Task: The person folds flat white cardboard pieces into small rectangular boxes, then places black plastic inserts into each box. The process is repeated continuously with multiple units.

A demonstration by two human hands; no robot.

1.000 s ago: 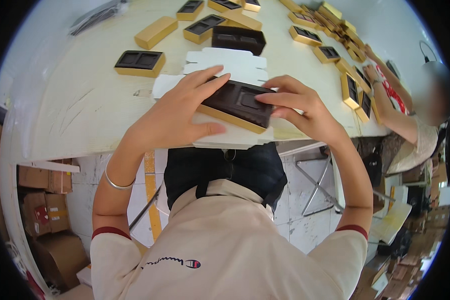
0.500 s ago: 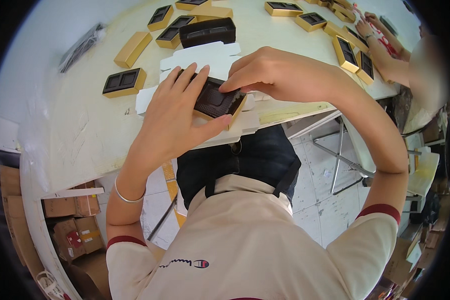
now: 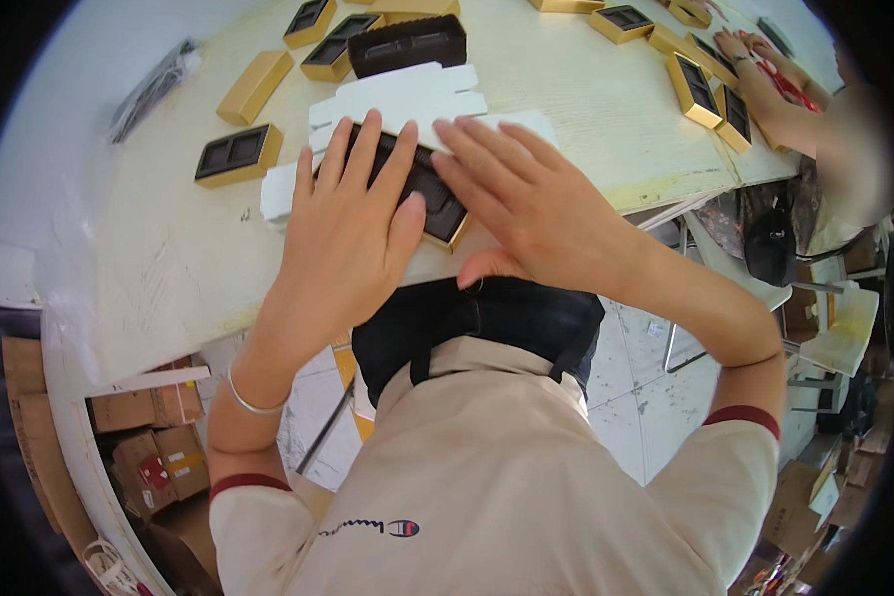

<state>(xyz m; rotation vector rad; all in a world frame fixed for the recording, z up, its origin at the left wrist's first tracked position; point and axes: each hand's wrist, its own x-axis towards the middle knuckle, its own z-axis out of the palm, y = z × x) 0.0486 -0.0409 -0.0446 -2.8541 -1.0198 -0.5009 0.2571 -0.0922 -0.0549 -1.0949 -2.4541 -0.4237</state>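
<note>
A gold box with a black plastic tray in it (image 3: 435,207) lies at a slant near the table's front edge. My left hand (image 3: 353,223) rests flat across its left part, fingers spread and thumb on the tray. At the box's right end is my right hand (image 3: 541,204), its fingers stretched out and the thumb apart, low by the table edge. The fingertips of the right hand reach the tray's upper right rim. Both hands cover much of the box. Beneath and behind it lie flat white card blanks (image 3: 392,97) with notched edges.
Black plastic trays (image 3: 407,48) stand behind the card. Gold boxes, several with black trays, lie at the left, such as one box (image 3: 238,156), and at the far right, such as another box (image 3: 693,91). A co-worker's arm (image 3: 775,109) reaches in at the right.
My right hand's bent fingers have left the tray's corner and straightened, and the hand has come lower beside the box. My left hand stays on the box, its thumb drawn in.
</note>
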